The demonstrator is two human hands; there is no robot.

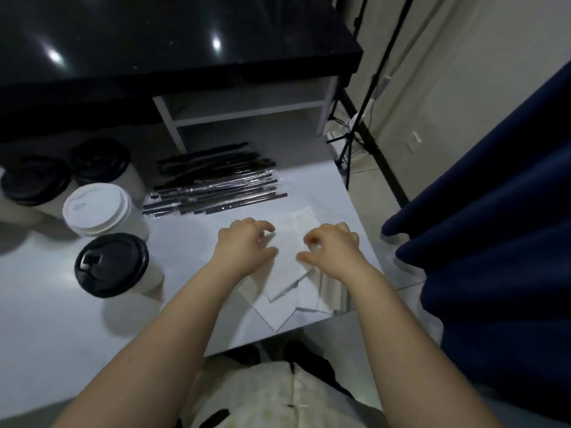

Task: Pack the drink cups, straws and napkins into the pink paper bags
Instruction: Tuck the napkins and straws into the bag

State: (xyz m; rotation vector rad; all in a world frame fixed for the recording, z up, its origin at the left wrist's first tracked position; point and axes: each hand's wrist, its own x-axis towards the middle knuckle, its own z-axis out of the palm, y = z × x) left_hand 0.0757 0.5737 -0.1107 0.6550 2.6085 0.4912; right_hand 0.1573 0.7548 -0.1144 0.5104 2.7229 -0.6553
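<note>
Right now the napkins (pixel 290 273) lie in a loose, fanned heap of white sheets at the table's near right corner. The heap's long axis runs roughly from 12 o'clock to 6 o'clock, and its lowest corner almost reaches the near edge. Both hands are over the far half of it. The left hand (pixel 244 242) sits at the heap's 10 o'clock with bent fingers, their tips on or just above the top sheet. The right hand (pixel 333 248) sits at 2 o'clock, thumb and forefinger drawn near each other over the paper. Whether either hand actually has a sheet pinched, I cannot tell. The two look equally near, so lifting a napkin likely depends on the right hand's pinch while the left steadies the pile.

From the heap, the wrapped black straws (pixel 213 186) lie at 11 o'clock, long axis about 9 to 3. The lidded drink cups (pixel 95 208) stand at 9 to 10 o'clock, well apart from the hands. No pink bag is in view.

All of it rests on a white table (pixel 92 335). A glossy black counter (pixel 154 41) is at 12 o'clock and a dark blue curtain (pixel 494 211) at 3 o'clock.
</note>
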